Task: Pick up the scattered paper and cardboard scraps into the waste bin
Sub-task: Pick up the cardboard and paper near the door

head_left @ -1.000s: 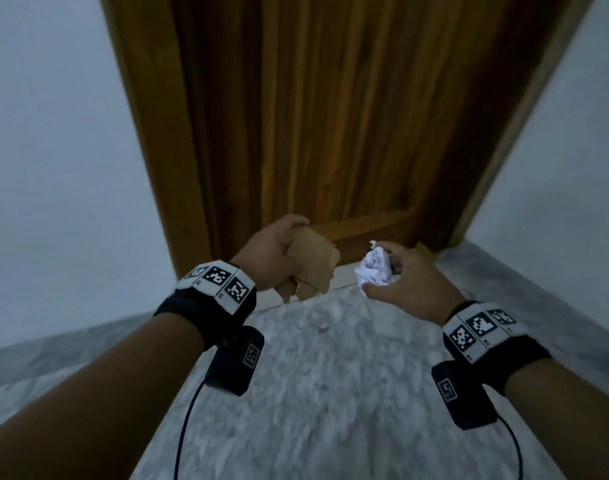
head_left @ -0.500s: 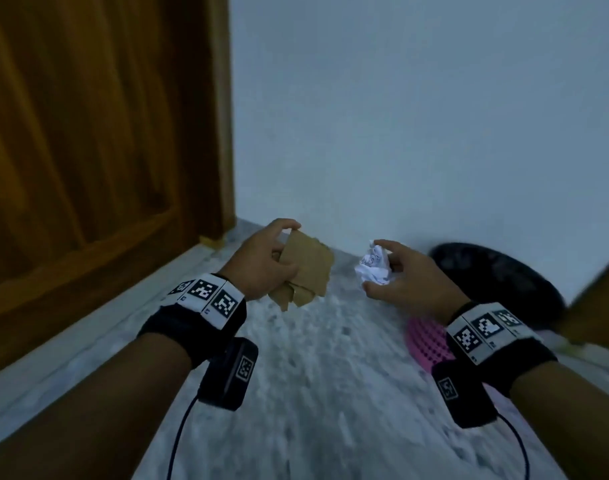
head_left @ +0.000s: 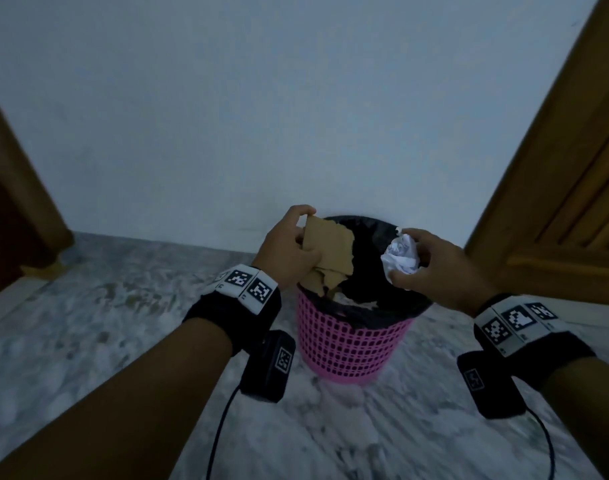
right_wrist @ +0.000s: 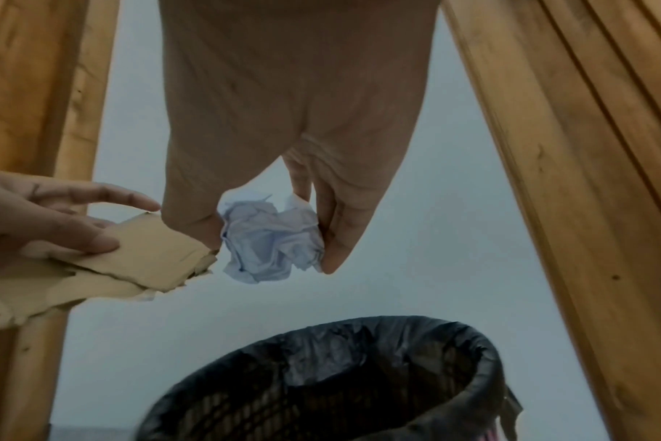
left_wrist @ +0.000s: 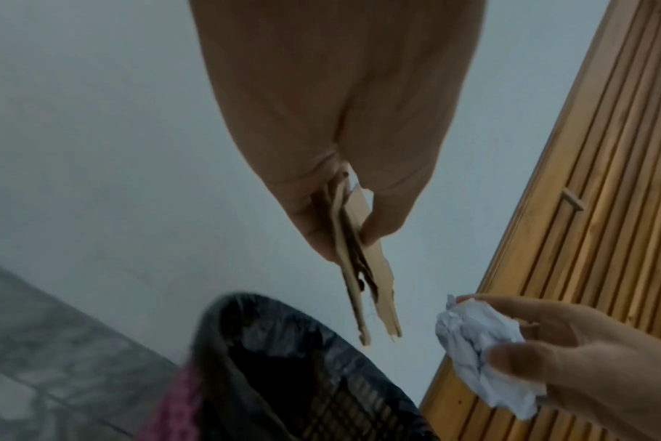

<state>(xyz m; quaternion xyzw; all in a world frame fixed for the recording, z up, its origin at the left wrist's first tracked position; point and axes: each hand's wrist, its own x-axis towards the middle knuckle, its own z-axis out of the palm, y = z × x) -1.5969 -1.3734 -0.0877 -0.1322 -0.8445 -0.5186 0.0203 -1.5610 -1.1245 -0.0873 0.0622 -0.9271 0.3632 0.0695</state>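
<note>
Below both hands stands the bin (head_left: 351, 341); left hand (head_left: 289, 251) pinches cardboard (head_left: 330, 258), right hand (head_left: 438, 268) grips crumpled paper (head_left: 400, 259) just beside it.

View swung off the wooden door: waste bin (head_left: 351, 337), at right edge 0.5 s ago, now frame centre. Left hand (head_left: 289, 251) with cardboard scraps (head_left: 329, 258) and right hand (head_left: 434, 268) with crumpled paper (head_left: 400, 259) now over its mouth.

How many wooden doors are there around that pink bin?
2. One wooden door stands right of the pink bin, the other wooden door at the left edge. Others may be out of view.
</note>
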